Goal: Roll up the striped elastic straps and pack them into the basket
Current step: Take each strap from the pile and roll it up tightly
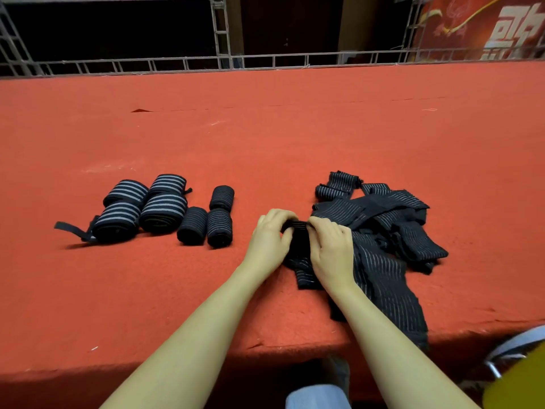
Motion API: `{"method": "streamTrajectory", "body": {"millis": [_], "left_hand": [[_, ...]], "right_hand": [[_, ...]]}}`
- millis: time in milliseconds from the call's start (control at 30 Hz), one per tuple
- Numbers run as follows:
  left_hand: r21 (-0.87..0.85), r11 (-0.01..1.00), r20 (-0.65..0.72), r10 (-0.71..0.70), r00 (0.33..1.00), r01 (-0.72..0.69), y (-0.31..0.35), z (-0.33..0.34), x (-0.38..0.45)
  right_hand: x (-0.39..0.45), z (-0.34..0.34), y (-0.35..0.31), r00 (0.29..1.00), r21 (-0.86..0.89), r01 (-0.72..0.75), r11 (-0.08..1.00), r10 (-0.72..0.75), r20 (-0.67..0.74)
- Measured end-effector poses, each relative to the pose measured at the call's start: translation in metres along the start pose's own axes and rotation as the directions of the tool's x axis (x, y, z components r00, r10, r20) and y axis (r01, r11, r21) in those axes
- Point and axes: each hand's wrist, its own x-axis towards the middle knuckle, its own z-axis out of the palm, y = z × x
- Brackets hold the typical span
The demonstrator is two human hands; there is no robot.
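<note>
Presently, head view: both hands meet at the centre of a red felt-covered worktop. The left hand and right hand have their fingers curled round the rolled end of a black strap, pinching the small roll between them; its loose tail lies flat on the felt toward the near edge.

Just right of the hands, touching them, lies a heap of unrolled straps, black with thin pale stripes. One length trails over the near edge of the worktop.

Left of the hands, well apart from the heap, seven finished rolls lie on their sides. Four large rolls with broad grey stripes sit in a tight cluster, touching one another, a loose tab sticking out at the near left. Three small dark rolls lie just beside them.

A metal truss rail runs along the far edge. The basket cannot be identified in this view.
</note>
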Motion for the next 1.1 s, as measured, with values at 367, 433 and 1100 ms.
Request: {"method": "streamTrajectory", "body": {"millis": [367,433,1100], "left_hand": [[-0.017,0.999,-0.288,0.045,0.957,-0.052,-0.013,-0.052,-0.027],[-0.003,1.000,-0.273,0.026,0.962,-0.028,-0.019,-0.057,-0.036],[0.510,0.860,-0.035,0.013,0.999,0.007,-0.054,-0.025,-0.055]], "right_hand": [[0.012,0.012,-0.043,0.971,0.285,0.062,0.956,-0.125,0.206],[0.008,0.013,-0.047,0.959,0.265,0.064,0.962,-0.133,0.251],[-0.022,0.036,-0.029,0.892,-0.120,0.153,0.981,-0.085,0.444]]}}
